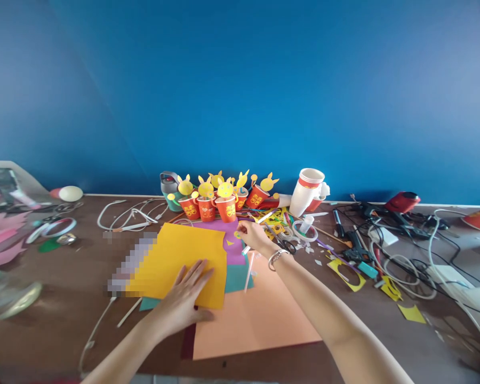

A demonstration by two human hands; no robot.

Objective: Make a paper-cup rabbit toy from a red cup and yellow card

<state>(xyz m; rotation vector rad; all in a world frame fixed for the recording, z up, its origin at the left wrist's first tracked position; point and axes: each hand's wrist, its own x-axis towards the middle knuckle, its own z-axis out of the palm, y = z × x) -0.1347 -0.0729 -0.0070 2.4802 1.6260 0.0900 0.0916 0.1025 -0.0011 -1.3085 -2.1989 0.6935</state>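
Observation:
My left hand lies with spread fingers on an orange-yellow sheet of paper. My right hand, with a bracelet at its wrist, is closed in a pinch over a purple sheet. A small yellow piece shows at its fingertips; I cannot tell whether it is gripped or lies on the purple sheet. Beneath both arms spreads a large peach sheet, with a teal sheet partly covered above it. A thin white stick rests across these sheets.
Red paper cups with yellow rabbit-like cutouts stand near the blue wall. Stacked white cups, scissors and yellow scraps lie to their right. Farther right are a glue gun and tangled cables. Pink paper is far left.

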